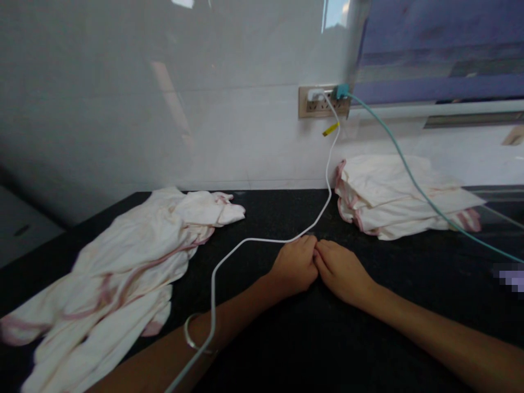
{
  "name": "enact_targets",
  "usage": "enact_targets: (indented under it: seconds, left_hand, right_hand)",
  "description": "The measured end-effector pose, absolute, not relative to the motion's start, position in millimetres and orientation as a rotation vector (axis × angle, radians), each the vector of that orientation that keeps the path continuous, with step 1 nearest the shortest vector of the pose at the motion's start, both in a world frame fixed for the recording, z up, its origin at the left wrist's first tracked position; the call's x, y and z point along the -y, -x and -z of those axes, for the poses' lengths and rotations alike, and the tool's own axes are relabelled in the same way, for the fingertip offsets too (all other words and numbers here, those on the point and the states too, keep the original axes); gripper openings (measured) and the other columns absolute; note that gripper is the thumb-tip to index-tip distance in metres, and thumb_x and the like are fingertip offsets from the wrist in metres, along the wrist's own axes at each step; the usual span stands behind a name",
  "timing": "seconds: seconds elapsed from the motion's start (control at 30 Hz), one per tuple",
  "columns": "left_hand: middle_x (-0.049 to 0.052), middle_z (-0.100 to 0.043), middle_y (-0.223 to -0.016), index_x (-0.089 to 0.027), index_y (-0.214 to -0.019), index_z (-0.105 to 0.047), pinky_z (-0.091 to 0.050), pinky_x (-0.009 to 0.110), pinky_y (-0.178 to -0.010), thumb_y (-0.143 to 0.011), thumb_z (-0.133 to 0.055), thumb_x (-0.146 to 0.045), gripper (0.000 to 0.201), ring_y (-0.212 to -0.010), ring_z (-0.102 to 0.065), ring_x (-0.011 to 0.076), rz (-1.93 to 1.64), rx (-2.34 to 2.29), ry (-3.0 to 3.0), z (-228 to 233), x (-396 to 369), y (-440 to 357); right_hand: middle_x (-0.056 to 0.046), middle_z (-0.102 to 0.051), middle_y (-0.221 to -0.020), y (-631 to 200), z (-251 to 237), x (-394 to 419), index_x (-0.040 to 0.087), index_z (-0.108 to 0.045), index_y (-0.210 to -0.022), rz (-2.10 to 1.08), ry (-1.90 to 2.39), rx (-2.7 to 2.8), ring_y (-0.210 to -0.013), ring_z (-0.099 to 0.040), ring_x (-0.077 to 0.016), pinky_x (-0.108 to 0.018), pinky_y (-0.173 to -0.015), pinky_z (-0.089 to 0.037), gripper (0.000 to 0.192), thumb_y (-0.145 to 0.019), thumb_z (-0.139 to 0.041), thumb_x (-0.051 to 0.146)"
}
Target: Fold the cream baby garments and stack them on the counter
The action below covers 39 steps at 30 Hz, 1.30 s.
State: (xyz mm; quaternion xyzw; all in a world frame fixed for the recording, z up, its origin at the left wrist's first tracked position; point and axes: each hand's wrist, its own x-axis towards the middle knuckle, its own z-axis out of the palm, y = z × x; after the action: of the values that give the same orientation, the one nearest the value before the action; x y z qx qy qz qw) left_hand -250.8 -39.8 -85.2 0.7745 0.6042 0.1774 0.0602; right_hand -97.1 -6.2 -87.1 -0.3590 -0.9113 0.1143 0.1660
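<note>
My left hand is closed in a fist on the black countertop, and a light bracelet circles that wrist. Against its knuckles rests my right hand, its fingers curled in too. The two hands touch at the fingers; nothing shows sticking out of either, though their palms are hidden. A white cable runs down from the wall, passes right behind my left hand and crosses over my left forearm.
A crumpled white cloth with pink edging lies left, another white cloth lies right by the wall. A wall socket holds a white plug and a teal plug. The teal cable runs over the right cloth.
</note>
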Motion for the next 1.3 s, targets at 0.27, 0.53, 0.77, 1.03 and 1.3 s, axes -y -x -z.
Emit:
enact_targets:
  seconds: [0.27, 0.53, 0.77, 1.03, 1.3]
  left_hand:
    - [0.006, -0.066, -0.099, -0.023, -0.087, -0.046, -0.047, 0.035, -0.083, -0.092, -0.042, -0.016, 0.010, -0.091, -0.061, 0.0217, -0.522, -1.854, -2.356, 89.2, 38.2, 251.4]
    - [0.007, -0.066, -0.099, -0.023, -0.088, -0.048, -0.047, 0.036, -0.085, -0.092, -0.043, -0.015, 0.010, -0.094, -0.061, 0.0225, -0.514, -1.844, -2.358, 87.6, 39.4, 250.7]
    - [0.007, -0.066, -0.098, -0.022, -0.088, -0.048, -0.047, 0.035, -0.085, -0.091, -0.043, -0.014, 0.010, -0.093, -0.061, 0.0219, -0.520, -1.828, -2.364, 89.6, 38.1, 251.5]
    - [0.006, -0.066, -0.097, -0.023, -0.087, -0.048, -0.047, 0.034, -0.083, -0.091, -0.044, -0.015, 0.010, -0.091, -0.061, 0.0217, -0.527, -1.837, -2.387, 88.0, 39.2, 251.5]
    - [0.007, -0.066, -0.099, -0.022, -0.090, -0.050, -0.048, 0.034, -0.086, -0.092, -0.043, -0.015, 0.010, -0.095, -0.062, 0.0220, -0.548, -1.827, -2.389, 89.0, 39.4, 252.3]
  right_hand:
    - [-0.010, -0.071, -0.103, 98.0, 88.4, 6.0, 0.016, -0.069, -0.109, -0.326, 1.037, 2.589, -0.098, -0.064, -0.0212, -0.030, -0.088, -0.045, 0.033, -0.105, -0.036, 0.022]
    - [-0.010, -0.071, -0.105, 98.2, 88.1, 5.7, 0.016, -0.069, -0.112, -0.355, 1.031, 2.593, -0.099, -0.064, -0.0205, -0.029, -0.089, -0.044, 0.034, -0.105, -0.037, 0.022]
    - [-0.010, -0.071, -0.106, 98.2, 89.3, 6.0, 0.017, -0.069, -0.110, -0.366, 1.036, 2.586, -0.101, -0.064, -0.0209, -0.029, -0.091, -0.044, 0.033, -0.104, -0.036, 0.021]
    - [-0.010, -0.071, -0.107, 97.0, 91.4, 4.9, 0.017, -0.069, -0.112, -0.353, 1.000, 2.582, -0.102, -0.064, -0.0209, -0.030, -0.093, -0.045, 0.034, -0.104, -0.037, 0.022]
    - [-0.010, -0.072, -0.105, 95.3, 92.8, 1.8, 0.016, -0.069, -0.108, -0.349, 0.978, 2.589, -0.101, -0.065, -0.0199, -0.029, -0.091, -0.044, 0.034, -0.105, -0.036, 0.023]
